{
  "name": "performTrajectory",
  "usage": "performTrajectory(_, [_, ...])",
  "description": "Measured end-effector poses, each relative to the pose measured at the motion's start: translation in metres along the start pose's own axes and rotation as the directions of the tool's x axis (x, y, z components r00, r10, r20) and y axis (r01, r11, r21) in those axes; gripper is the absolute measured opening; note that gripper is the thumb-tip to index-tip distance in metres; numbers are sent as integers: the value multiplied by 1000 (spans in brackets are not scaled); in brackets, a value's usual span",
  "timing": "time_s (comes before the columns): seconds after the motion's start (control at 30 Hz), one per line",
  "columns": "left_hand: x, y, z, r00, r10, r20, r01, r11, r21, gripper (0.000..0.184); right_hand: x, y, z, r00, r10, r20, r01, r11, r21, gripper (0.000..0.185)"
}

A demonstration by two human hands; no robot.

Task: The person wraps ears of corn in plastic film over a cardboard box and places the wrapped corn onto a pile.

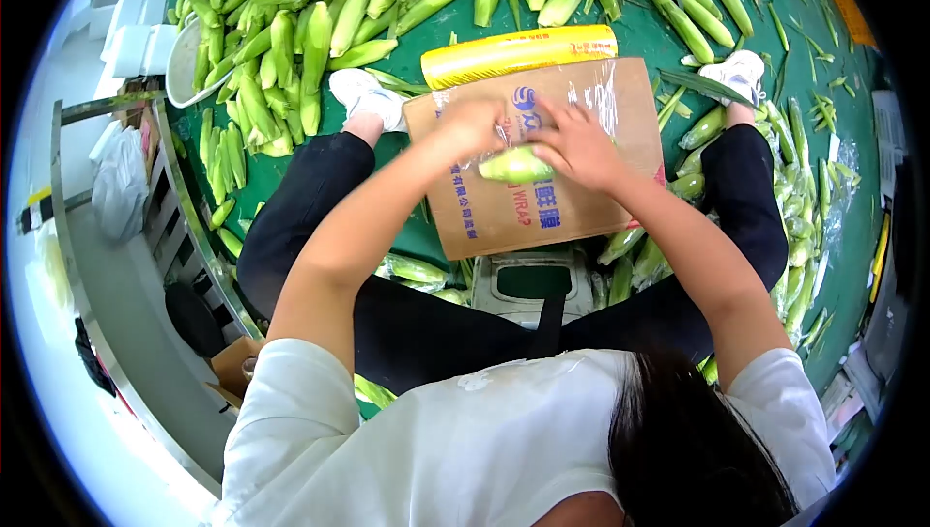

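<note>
- The corn ear [511,168] was over the cardboard box [504,222], near a yellow roll [521,55].
- The right hand [583,147] had its grip spread, thumb at the corn ear.
- The left hand [471,130] blurred; its grip couldn't be told.

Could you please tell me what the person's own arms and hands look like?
The sleeves are short, white and loose, leaving the forearms bare. The left hand and right hand wear no gloves, and no watch shows. Blur hides finer detail.
</note>
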State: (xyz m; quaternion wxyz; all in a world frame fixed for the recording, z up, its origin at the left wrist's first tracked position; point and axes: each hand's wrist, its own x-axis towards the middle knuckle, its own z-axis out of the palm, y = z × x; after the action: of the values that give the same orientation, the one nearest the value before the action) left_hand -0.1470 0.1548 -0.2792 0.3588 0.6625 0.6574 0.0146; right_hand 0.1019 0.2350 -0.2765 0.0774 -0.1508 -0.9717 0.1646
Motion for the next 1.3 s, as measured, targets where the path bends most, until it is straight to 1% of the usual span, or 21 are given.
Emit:
performTrajectory(0.07, [28,-4,-62,960,-115,257,169,965,-200,71,37,14,18,960,191,-203,-193,981,12,45])
performTrajectory(0.1, [33,-22,-90,955,-52,291,217,792,-571,87,53,25,17,962,179,-208,-167,983,73,45])
performTrajectory(0.17, [22,-4,-149,976,-210,-61,122,755,-644,83,87,45,1,960,146,-238,-102,977,186,46])
performTrajectory(0.27, [43,-18,-158,804,-225,-551,-226,741,-633,61,87,16,-20,908,256,332,-343,909,238,46])
performTrajectory(0.37, [65,14,-123,925,88,-371,-327,683,-653,49,61,-3,-12,985,65,163,-75,996,55,52])
performTrajectory(0.4, [84,11,-91,904,341,-258,-425,656,-623,55,61,-8,-13,955,118,272,-144,987,77,56])
performTrajectory(0.43, [83,31,-68,964,265,-30,-227,756,-614,56,68,-13,-15,913,163,375,-211,973,92,61])
performTrajectory(0.47, [95,39,-38,949,314,45,-257,844,-471,55,70,-14,-17,859,203,470,-280,955,100,65])
performTrajectory(0.5, [101,40,-11,929,347,128,-294,902,-316,56,64,-12,-13,957,84,279,-70,996,-59,78])
performTrajectory(0.63, [88,62,23,890,431,-151,-419,902,105,49,49,-5,-26,661,-226,715,-137,901,412,83])
performTrajectory(0.67, [82,69,29,876,461,-144,-426,878,217,48,47,-11,-21,464,-374,803,-220,829,513,85])
performTrajectory(0.7, [76,73,34,861,488,-142,-421,842,338,47,46,-16,-11,254,-521,815,-315,752,579,87])
performTrajectory(0.77, [65,79,35,841,528,-120,-424,780,461,48,2,-45,12,191,-788,585,-428,469,772,101])
performTrajectory(0.83, [62,82,50,848,492,-198,-372,818,439,48,-36,-76,-21,103,-653,750,-257,711,654,113])
performTrajectory(0.87, [58,87,59,850,475,-228,-355,836,418,49,-58,-89,-31,5,-644,765,-369,709,600,110])
performTrajectory(1.0, [31,123,97,870,388,-304,-227,863,451,53,-137,-70,-102,577,-91,812,-731,386,563,85])
performTrajectory(1.07, [3,159,125,841,540,-32,-500,797,338,49,-170,-55,-119,653,66,755,-692,-355,629,71])
performTrajectory(1.13, [-38,173,148,708,706,-36,-702,708,74,46,-193,-50,-148,712,199,673,-399,-674,621,63])
performTrajectory(1.2, [-76,222,102,837,468,-284,-518,845,-133,67,-220,-41,-144,680,211,702,-385,-713,586,61])
performTrajectory(1.23, [-81,226,90,822,431,-374,-470,882,-18,71,-227,-42,-141,669,199,716,-413,-701,581,59])
performTrajectory(1.3, [-80,232,68,513,720,-468,-585,692,424,73,-230,-52,-148,665,133,735,-498,-654,569,53])
